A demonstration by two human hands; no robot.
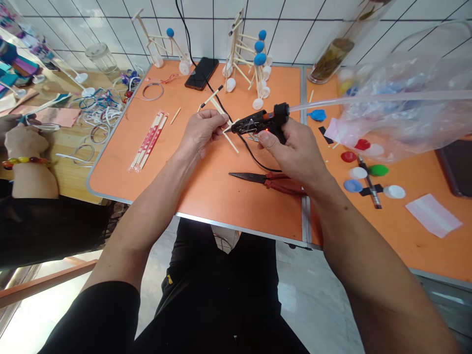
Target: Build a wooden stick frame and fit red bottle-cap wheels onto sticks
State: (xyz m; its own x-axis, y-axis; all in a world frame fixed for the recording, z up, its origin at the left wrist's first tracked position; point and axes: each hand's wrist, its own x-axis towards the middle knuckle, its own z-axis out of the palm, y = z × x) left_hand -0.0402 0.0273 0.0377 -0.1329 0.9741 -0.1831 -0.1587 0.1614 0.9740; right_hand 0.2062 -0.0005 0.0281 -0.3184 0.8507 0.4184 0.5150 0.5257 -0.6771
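Note:
My right hand point(291, 147) grips a black hot glue gun point(254, 122) with a clear glue stick point(317, 103) running out of its back. Its nozzle points left, close to a joint of thin wooden sticks. My left hand point(204, 129) pinches this small wooden stick frame point(231, 141), which has black pieces on its far ends; the fingers hide part of it. Pliers with red handles point(267, 179) lie on the orange table point(206, 191) below my right hand. Left of my left hand rest chopsticks in red-printed wrappers point(149, 140) and a short loose stick point(176, 115).
Stick models with blue balls and white wheels point(260, 59) stand at the back, near a black phone point(201, 73). A plastic bag point(413, 108), coloured caps point(353, 186) and a pen point(370, 182) are at right. At left, a co-worker's hand point(25, 142) is beside tangled cords point(105, 108). A black cable point(254, 155) crosses the table.

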